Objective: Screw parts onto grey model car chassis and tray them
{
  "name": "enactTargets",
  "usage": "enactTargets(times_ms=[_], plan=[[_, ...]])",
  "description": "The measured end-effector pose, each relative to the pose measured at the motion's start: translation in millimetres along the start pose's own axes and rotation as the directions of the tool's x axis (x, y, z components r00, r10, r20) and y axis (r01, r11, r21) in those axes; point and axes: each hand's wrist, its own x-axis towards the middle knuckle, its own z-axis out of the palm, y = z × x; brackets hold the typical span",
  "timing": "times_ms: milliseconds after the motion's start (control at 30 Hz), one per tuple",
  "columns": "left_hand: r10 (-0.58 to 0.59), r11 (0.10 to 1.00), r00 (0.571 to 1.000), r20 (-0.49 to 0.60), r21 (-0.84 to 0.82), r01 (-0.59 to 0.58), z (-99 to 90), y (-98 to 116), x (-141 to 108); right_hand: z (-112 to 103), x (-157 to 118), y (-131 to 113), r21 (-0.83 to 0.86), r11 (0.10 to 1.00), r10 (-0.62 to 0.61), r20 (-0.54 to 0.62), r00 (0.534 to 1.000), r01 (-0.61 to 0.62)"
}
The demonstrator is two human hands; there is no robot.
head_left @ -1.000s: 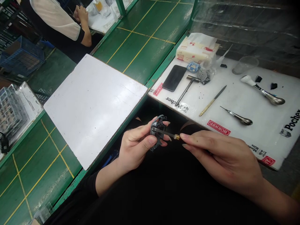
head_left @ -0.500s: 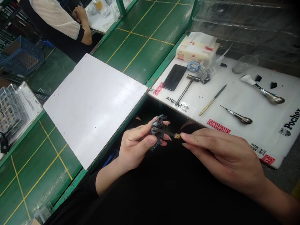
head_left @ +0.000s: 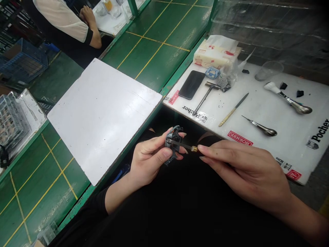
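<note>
My left hand [head_left: 150, 157] is closed round a small dark moulded part [head_left: 172, 145], curved and hollow, with its inner side towards my right hand. Fingertips show along the part's far edge. In my right hand [head_left: 246, 168], thumb and forefinger pinch a thin, flat metal tool with a brass-coloured collar [head_left: 194, 149]. Its grey blade reaches left into the hollow of the part. The tool's handle end is hidden by the fingers, and I cannot tell exactly where the tip touches.
Right of me, a white worktop [head_left: 288, 130] carries a phone [head_left: 192, 84], a small hammer [head_left: 204, 97], a file with a wrapped handle [head_left: 233, 110], a pointed tool [head_left: 259, 126], a brush [head_left: 289, 98] and tissues [head_left: 216, 55]. A white board [head_left: 105, 120] lies left. A person [head_left: 64, 24] sits beyond.
Almost nothing differs. Both hands keep their hold, and the blade stays inside the dark part; the view has shifted only very slightly.
</note>
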Motion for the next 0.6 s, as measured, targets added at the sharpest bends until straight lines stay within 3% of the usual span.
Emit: enactTargets(times_ms=[600], plan=[[-0.012,0.999,0.999,-0.035,0.037,0.013,-2.4,1.2,-2.6,3.1,-4.0,1.2,-0.034,0.999,0.009,0.004,1.0,-0.008]])
